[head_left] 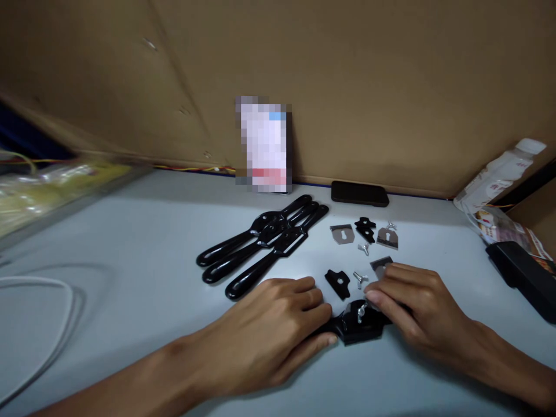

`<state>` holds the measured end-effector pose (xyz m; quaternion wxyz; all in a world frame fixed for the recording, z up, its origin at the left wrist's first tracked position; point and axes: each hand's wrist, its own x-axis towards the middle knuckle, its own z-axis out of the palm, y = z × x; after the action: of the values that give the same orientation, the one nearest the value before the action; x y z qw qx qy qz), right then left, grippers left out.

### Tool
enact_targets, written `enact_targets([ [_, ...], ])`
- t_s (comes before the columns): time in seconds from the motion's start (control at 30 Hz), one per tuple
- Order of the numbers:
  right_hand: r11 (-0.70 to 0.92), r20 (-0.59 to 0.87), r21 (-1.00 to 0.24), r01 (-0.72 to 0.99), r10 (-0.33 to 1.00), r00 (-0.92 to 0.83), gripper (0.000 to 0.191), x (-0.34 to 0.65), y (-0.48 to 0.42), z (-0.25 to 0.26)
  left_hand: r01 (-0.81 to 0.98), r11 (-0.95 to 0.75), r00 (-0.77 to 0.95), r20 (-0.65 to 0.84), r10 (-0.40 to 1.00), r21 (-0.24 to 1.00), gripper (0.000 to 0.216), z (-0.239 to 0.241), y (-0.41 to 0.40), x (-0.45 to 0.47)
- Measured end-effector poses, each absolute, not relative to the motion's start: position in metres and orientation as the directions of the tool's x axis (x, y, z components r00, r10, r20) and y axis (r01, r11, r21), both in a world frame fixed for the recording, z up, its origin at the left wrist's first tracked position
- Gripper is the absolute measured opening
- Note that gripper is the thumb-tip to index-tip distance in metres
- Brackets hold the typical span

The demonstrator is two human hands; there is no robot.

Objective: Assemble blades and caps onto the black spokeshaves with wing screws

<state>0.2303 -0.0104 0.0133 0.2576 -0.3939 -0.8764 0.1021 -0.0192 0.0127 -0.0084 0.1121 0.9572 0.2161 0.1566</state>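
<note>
My left hand (282,324) is wrapped round one handle of a black spokeshave (362,327) lying on the table near me. A silver wing screw (361,313) stands in the middle of it. The fingertips of my right hand (412,301) are pinched together at the top of that screw; the hand covers the other handle. Just beyond lie a loose black cap plate (337,284), another wing screw (360,279) and a steel blade (382,264), partly hidden by my right hand. Three black spokeshave bodies (260,243) rest side by side farther off.
Farther back lie more blades (343,234), black cap plates (365,229) and a wing screw (364,249). A dark phone-like slab (359,194) and a blurred-out upright card (264,145) are by the cardboard wall. A bottle (499,174) leans at right; a white cable (65,307) loops at left.
</note>
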Motion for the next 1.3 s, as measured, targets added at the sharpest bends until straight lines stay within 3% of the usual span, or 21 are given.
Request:
enact_targets([
  [0.37,0.669,0.303,-0.401,0.626,0.742,-0.598,0.037,0.231,-0.009,0.008,0.376,-0.88,0.858,0.248,0.449,0.292,0.03,-0.011,0.012,-0.02],
  [0.8,0.709,0.356,-0.383,0.592,0.705,-0.614,0.039,0.23,-0.014,0.018,0.382,-0.878,0.858,0.243,0.453,0.288,0.029,-0.01,0.013,-0.019],
  [0.97,0.73,0.333,-0.443,0.521,0.674,-0.66,0.038,0.228,-0.017,0.015,0.378,-0.88,0.856,0.252,0.451,0.289,0.03,-0.009,0.013,-0.019],
  [1.1,0.724,0.376,-0.374,0.579,0.69,-0.619,0.039,0.227,-0.017,0.016,0.372,-0.884,0.856,0.264,0.445,0.284,0.032,-0.009,0.013,-0.019],
  [1.3,0.669,0.366,-0.558,0.492,0.73,-0.577,0.031,0.228,-0.014,0.02,0.379,-0.884,0.86,0.248,0.446,0.275,0.029,-0.009,0.012,-0.02],
])
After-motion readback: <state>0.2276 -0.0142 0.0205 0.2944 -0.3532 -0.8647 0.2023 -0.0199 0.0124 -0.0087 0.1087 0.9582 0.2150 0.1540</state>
